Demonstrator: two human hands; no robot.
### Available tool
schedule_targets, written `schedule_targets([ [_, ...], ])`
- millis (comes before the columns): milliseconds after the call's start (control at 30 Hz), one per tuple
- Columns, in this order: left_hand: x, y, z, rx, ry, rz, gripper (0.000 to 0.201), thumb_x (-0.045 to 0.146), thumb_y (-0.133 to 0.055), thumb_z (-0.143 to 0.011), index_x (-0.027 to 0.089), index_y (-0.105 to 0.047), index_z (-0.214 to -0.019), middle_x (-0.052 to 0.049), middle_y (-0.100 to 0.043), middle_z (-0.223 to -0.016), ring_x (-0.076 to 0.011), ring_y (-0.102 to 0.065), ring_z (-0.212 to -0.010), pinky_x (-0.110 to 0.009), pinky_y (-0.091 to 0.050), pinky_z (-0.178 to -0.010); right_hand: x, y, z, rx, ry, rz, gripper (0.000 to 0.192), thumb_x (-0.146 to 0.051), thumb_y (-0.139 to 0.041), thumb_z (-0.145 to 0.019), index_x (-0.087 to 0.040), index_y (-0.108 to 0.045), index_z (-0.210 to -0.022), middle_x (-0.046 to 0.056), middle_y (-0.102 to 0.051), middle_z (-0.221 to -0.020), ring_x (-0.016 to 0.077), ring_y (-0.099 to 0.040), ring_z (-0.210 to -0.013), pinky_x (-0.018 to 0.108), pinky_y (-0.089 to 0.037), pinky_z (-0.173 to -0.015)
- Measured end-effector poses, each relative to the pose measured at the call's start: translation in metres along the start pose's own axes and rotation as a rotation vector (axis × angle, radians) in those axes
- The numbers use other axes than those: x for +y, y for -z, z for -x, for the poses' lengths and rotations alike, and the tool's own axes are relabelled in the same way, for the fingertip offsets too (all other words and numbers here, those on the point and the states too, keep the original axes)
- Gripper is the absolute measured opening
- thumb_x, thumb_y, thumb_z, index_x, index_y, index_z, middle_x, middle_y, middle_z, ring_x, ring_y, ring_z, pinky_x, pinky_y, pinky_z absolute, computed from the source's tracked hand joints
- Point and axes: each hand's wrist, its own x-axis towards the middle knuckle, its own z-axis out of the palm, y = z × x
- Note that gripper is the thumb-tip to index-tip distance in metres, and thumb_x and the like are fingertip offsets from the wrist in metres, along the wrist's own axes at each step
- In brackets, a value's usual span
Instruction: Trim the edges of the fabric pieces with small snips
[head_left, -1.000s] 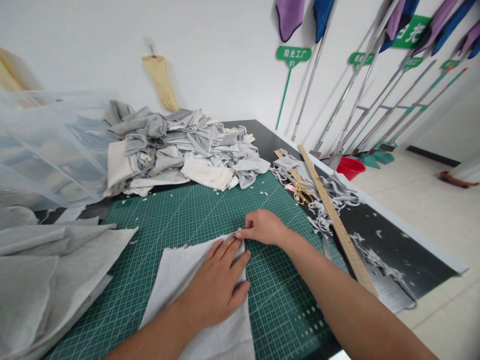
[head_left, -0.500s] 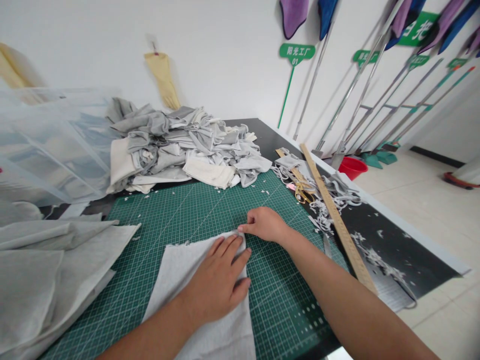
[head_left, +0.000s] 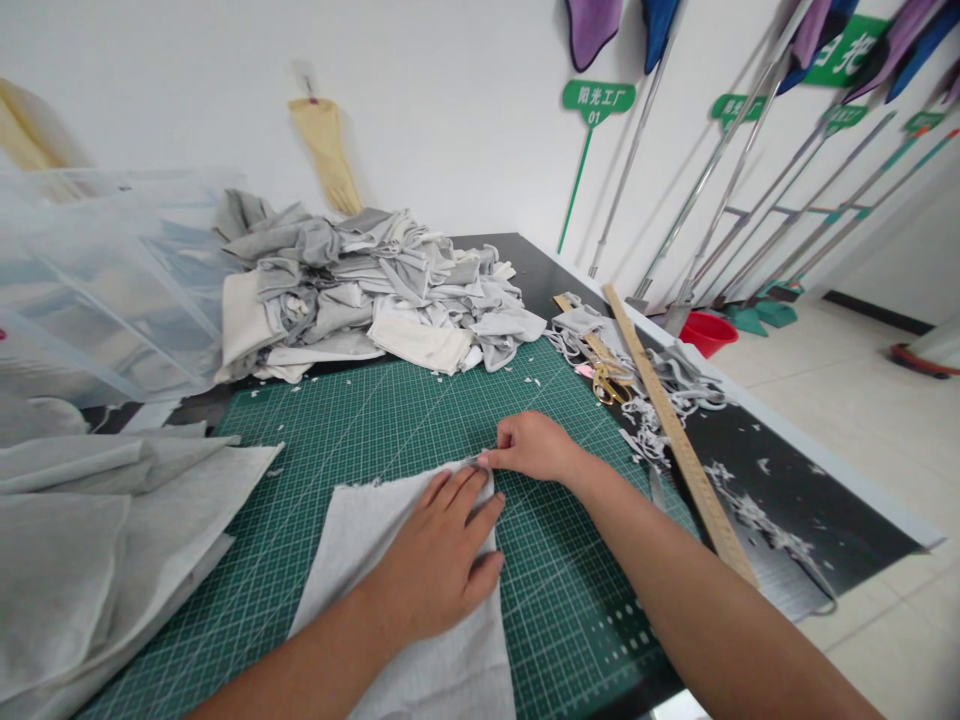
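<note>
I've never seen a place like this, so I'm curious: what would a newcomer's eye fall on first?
Probably the heap of gray and cream cloth along the far edge of the green gridded mat. In the foreground, the left hand lies flat on a pale gray cloth while the right hand touches its far right corner. At the upper right, purple and blue fabric pieces stand out against the white wall.

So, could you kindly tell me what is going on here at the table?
A person is working on a grey cloth with both hands. The left hand is spread flat on it, while the right hand pinches its far right corner. The cloth lies on a green mat. A big heap of cloths sits behind, and scissors and a ruler lie to the right.
</note>
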Motion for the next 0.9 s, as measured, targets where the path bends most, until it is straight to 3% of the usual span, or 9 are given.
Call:
schedule_targets([
  [500, 0.0009, 0.0009, -0.0003, -0.024, 0.009, -0.032, 0.052, 0.038, -0.05, -0.088, 0.019, -0.042, -0.136, -0.013, -0.035, -0.146, -0.031, -0.03, -0.135, -0.053, -0.024, -0.111, -0.0055, -0.0029, 0.0, 0.039, -0.027, 0.067, 0.038, -0.059, -0.063, -0.073, -0.022, -0.065, -0.067, 0.001, -0.067, -0.07, 0.0137, -0.056, -0.063, 0.024, -0.029, -0.052],
  [900, 0.0001, 0.002, -0.0001, -0.042, 0.001, -0.045, 0.052, 0.037, -0.049, -0.088, 0.019, -0.041, -0.137, -0.013, -0.035, -0.146, -0.0308, -0.03, -0.135, -0.054, -0.024, -0.111, 0.001, 0.0015, -0.0001, 0.042, 0.003, -0.043, 0.04, -0.059, -0.064, -0.071, -0.021, -0.062, -0.062, -0.002, -0.063, -0.06, 0.0111, -0.051, -0.055, 0.024, -0.027, -0.047],
])
